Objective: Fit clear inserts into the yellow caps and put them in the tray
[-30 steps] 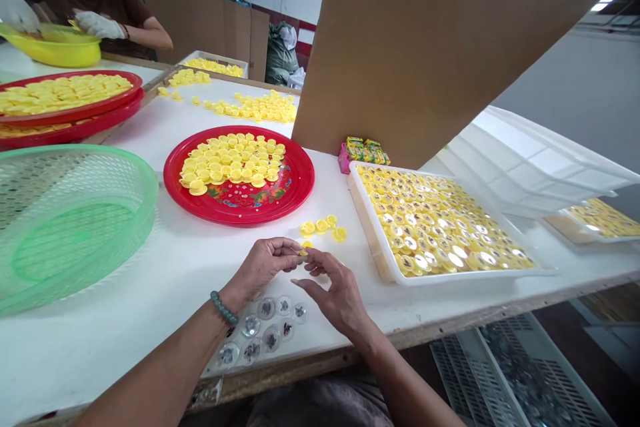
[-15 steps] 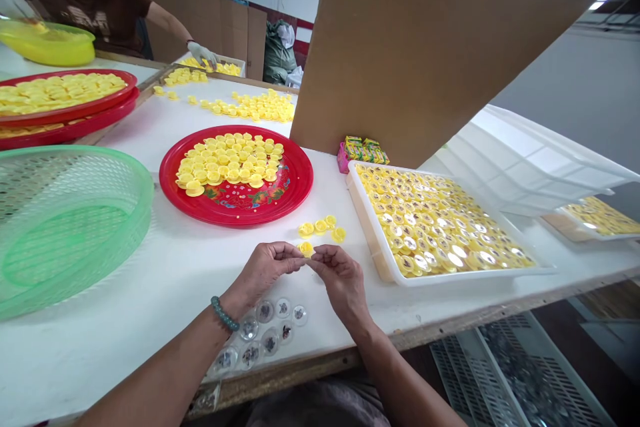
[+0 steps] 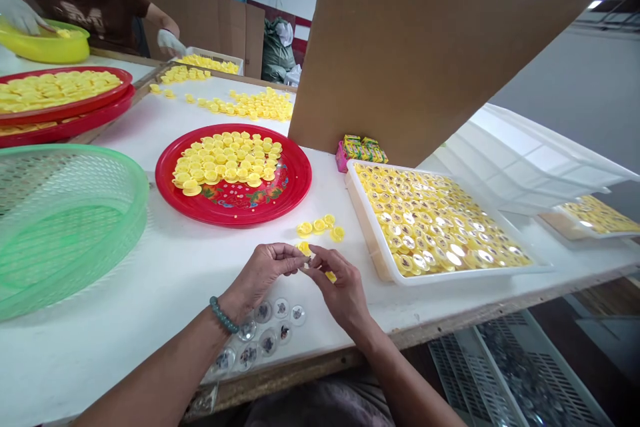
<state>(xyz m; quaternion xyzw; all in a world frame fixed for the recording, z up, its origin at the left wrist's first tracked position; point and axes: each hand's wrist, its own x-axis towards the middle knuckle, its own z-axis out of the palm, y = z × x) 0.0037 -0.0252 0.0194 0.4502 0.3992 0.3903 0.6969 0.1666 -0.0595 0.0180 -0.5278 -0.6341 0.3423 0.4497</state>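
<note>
My left hand [image 3: 270, 270], with a green bead bracelet at the wrist, pinches a small clear disc with a dark print. My right hand [image 3: 337, 280] grips the other side of that disc, and a bit of yellow shows under its fingers. Just beyond the fingertips lies a yellow cup-shaped piece [image 3: 304, 248]. Several more yellow pieces [image 3: 319, 225] sit a little farther off. Clear printed discs [image 3: 268, 341] lie in rows by my left wrist. The red plate [image 3: 235, 215] holds many yellow pieces.
A white tray [image 3: 395, 273] of finished-looking yellow discs stands right, below a leaning cardboard sheet [image 3: 400, 47]. At left are a green basket [image 3: 135, 213] and stacked red plates [image 3: 123, 97]. A gloved person works beyond, near a yellow bowl [image 3: 65, 50].
Between my fingertips a dark-printed disc now shows, and yellow appears under my right hand. The other person's gloved hand has drawn back left from the far tray.
</note>
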